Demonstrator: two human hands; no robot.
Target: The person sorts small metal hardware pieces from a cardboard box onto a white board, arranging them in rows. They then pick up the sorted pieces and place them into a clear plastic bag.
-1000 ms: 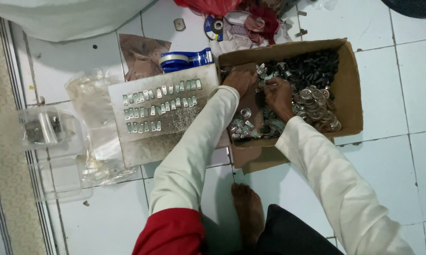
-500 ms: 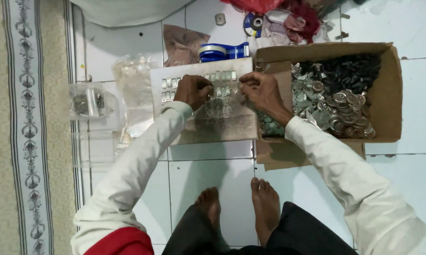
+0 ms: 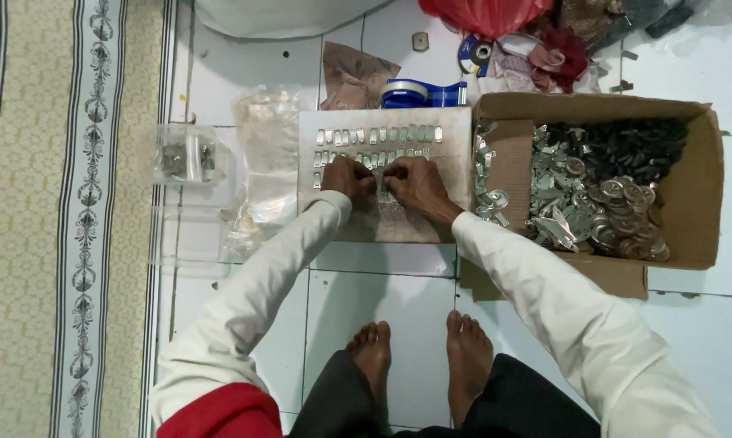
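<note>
A grey board [image 3: 447,162] lies on the tiled floor with rows of small silver metal pieces [image 3: 378,135] lined up along its far part. My left hand [image 3: 347,176] and my right hand [image 3: 415,182] rest side by side on the board's middle, fingertips bent down onto a loose heap of the small pieces [image 3: 386,207]. Whether either hand pinches a piece is hidden by the fingers. To the right stands an open cardboard box [image 3: 695,195] holding silver metal parts [image 3: 601,215] and dark parts [image 3: 626,146].
A blue tape dispenser [image 3: 421,92] lies behind the board. Clear plastic bags [image 3: 267,154] and a clear plastic box [image 3: 186,158] sit to the left, beside a patterned rug [image 3: 66,219]. A red bag [image 3: 486,15] and cloth clutter lie at the back. My bare feet [image 3: 419,357] are in front.
Both hands left the cardboard box, moved left onto the grey board and came together at its middle. The camera view shifted, bringing the rug and my feet into view.
</note>
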